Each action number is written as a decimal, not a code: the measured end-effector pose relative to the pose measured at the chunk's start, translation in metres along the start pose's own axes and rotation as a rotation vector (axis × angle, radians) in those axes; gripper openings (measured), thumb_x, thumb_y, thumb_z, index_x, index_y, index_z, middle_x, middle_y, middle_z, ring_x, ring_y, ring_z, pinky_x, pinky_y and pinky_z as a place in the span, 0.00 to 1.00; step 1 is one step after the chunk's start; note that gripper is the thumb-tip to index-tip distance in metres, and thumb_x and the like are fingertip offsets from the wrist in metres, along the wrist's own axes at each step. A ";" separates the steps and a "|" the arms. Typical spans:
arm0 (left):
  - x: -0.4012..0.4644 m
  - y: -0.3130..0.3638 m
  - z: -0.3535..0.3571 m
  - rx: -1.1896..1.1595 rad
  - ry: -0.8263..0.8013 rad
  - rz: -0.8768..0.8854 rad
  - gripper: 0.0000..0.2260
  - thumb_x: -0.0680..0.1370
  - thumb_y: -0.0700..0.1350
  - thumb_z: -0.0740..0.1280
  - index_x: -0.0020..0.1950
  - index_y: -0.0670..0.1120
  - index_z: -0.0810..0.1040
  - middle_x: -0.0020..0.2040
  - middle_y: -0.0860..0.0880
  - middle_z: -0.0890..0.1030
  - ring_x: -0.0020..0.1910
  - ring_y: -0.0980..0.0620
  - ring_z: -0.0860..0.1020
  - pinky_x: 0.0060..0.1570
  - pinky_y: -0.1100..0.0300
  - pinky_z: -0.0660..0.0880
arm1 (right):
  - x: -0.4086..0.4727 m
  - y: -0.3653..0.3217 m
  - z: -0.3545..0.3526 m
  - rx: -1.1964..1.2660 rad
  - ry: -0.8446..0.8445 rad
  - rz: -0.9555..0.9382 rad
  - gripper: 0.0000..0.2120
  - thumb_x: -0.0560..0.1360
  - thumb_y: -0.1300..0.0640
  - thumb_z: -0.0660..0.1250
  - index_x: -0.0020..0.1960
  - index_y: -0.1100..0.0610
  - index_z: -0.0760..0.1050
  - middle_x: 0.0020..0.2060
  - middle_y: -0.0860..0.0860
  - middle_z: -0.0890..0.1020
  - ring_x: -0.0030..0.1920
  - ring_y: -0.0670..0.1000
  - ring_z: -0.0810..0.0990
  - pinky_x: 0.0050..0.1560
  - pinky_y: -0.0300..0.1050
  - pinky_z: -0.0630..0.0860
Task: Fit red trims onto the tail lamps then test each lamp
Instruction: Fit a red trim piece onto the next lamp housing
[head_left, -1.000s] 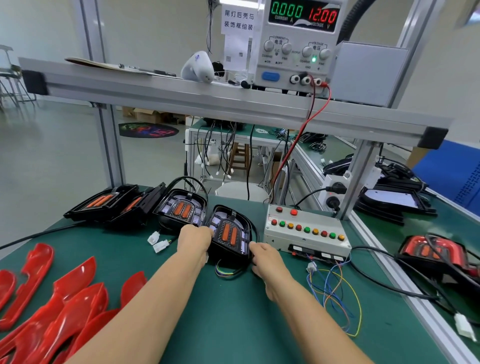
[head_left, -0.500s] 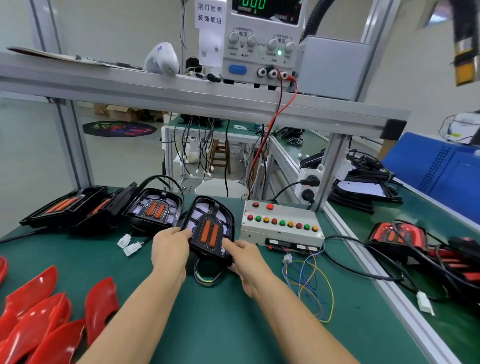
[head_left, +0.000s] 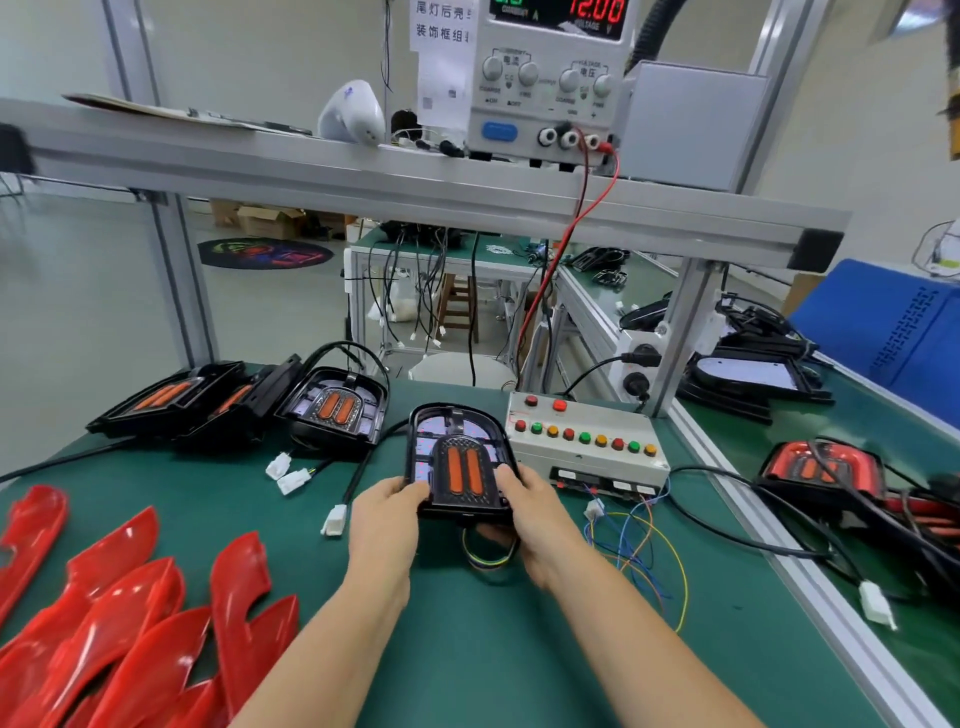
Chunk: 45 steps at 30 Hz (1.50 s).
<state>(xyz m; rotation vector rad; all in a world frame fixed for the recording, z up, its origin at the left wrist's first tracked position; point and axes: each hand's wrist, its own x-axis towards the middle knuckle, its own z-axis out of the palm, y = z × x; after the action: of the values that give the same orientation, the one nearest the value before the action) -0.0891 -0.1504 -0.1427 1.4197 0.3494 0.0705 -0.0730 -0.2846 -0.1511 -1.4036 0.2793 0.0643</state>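
1. Black plastic forms the tail lamp (head_left: 460, 465) held between the two hands, raised just above the green counter (head_left: 467, 649); its two orange strips face up.
2. Left hand (head_left: 387, 512) grips the lamp's left lower edge, thumb curled over the rim; right hand (head_left: 530, 512) grips the right lower edge, thumb on top and fingers curled underneath. A loop of coloured wires hangs below the lamp between the hands.
3. Beyond the left hand, three more black lamps (head_left: 335, 410) lie in a row on the counter, overlapping one another, each showing orange strips.
4. Three white connectors (head_left: 288, 473) lie just beyond and left of the left hand.
5. Red trims (head_left: 135, 623) lie piled to the left of the left arm; at least six show, the pile runs out of view.
6. Just right of the held lamp sits one grey test box (head_left: 584, 444) with eleven round buttons: two in its upper row, nine in its lower.
7. Far right of the right hand, one red-faced lamp (head_left: 821, 467) rests among black cables.
8. On the shelf above the hands stands one power supply (head_left: 550, 78), its red display reading 12.00.
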 end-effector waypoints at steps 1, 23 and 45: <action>-0.001 -0.001 0.000 0.016 -0.025 0.000 0.06 0.76 0.41 0.65 0.43 0.39 0.78 0.41 0.45 0.79 0.41 0.47 0.72 0.45 0.56 0.67 | -0.001 0.002 -0.003 0.007 0.004 -0.005 0.10 0.82 0.57 0.59 0.59 0.57 0.76 0.47 0.55 0.84 0.41 0.51 0.82 0.35 0.42 0.79; 0.018 -0.016 0.007 0.502 -0.262 0.043 0.25 0.80 0.49 0.60 0.77 0.52 0.58 0.74 0.49 0.66 0.72 0.47 0.64 0.72 0.49 0.59 | -0.043 0.008 -0.059 -0.248 0.013 -0.027 0.10 0.81 0.58 0.60 0.47 0.49 0.77 0.35 0.42 0.85 0.36 0.44 0.84 0.32 0.39 0.79; 0.023 0.089 -0.058 1.175 -0.250 0.321 0.15 0.75 0.34 0.61 0.54 0.43 0.83 0.55 0.45 0.82 0.55 0.44 0.79 0.53 0.59 0.75 | -0.073 -0.019 -0.044 -1.145 0.062 -0.115 0.25 0.82 0.52 0.57 0.77 0.58 0.57 0.72 0.56 0.68 0.71 0.57 0.68 0.65 0.47 0.65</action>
<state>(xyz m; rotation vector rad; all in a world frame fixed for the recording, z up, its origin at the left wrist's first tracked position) -0.0696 -0.0756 -0.0668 2.6089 -0.1003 -0.0698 -0.1464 -0.3217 -0.1220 -2.5594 0.2106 0.0914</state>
